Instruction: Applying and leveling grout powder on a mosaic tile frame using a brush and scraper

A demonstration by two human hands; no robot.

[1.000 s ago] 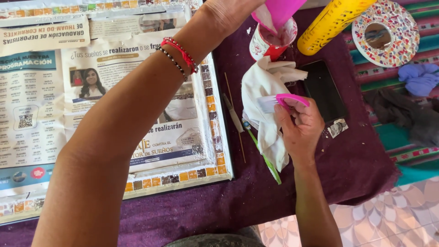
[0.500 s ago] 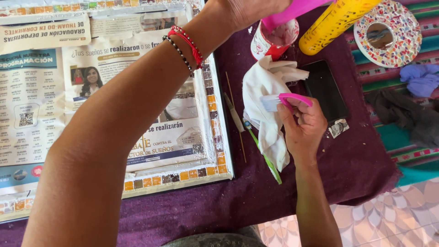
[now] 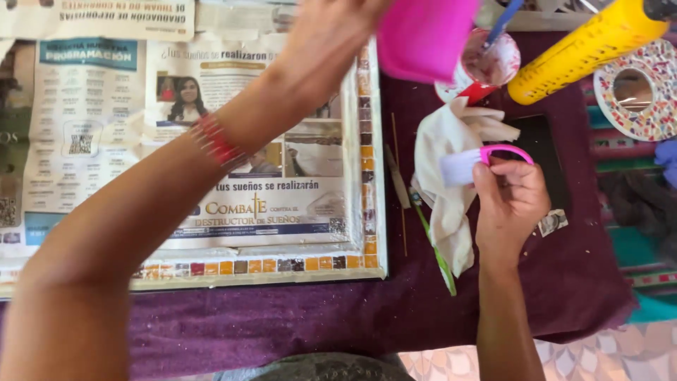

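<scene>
My left hand (image 3: pixel 338 28) reaches across the top of the view and holds a bright pink plastic container (image 3: pixel 425 37), blurred by motion, above a white cup (image 3: pixel 486 67) with a blue stick in it. My right hand (image 3: pixel 509 201) grips a small pink-handled tool with a pale flat blade (image 3: pixel 471 164), over a crumpled white cloth (image 3: pixel 446 176). A red beaded bracelet (image 3: pixel 214 143) sits on my left wrist.
A frame with a mosaic tile border (image 3: pixel 372 176) holds newspaper (image 3: pixel 99 134) on the purple cloth (image 3: pixel 296 324). A yellow bottle (image 3: pixel 578 53) and a round mosaic mirror (image 3: pixel 635 92) lie at top right. A green stick (image 3: pixel 437 254) and thin wooden sticks (image 3: pixel 399 190) lie beside the white cloth.
My left hand has swung the pink container leftward and nearer the camera, and my forearm now covers more of the newspaper. My right hand stays on the tool.
</scene>
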